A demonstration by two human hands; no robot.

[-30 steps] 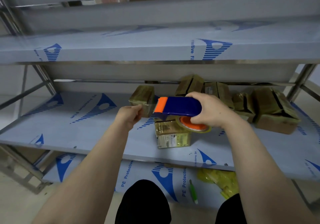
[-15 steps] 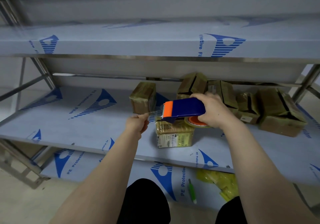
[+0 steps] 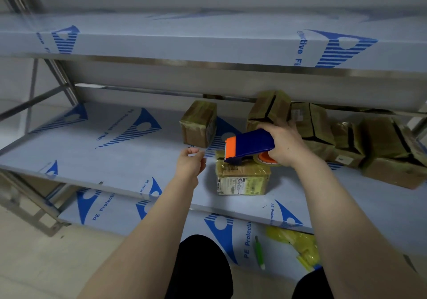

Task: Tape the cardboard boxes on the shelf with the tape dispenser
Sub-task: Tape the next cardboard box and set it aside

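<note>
Fingers point(image 3: 264, 127) of right hand point(image 3: 285, 145) gripping tape dispenser point(image 3: 250, 145), left hand point(image 3: 190, 163) half curled

Tape roll point(image 3: 265, 159) is mostly tucked behind the right hand point(image 3: 285, 144) and dispenser point(image 3: 249, 145). Label point(image 3: 240, 184) print on the front box point(image 3: 242, 171) is too tiny to read. Can't tell if the left hand point(image 3: 190, 162) pinches any tape. Far-right box point(image 3: 397, 167) is blurry and edge-clipped.
</note>
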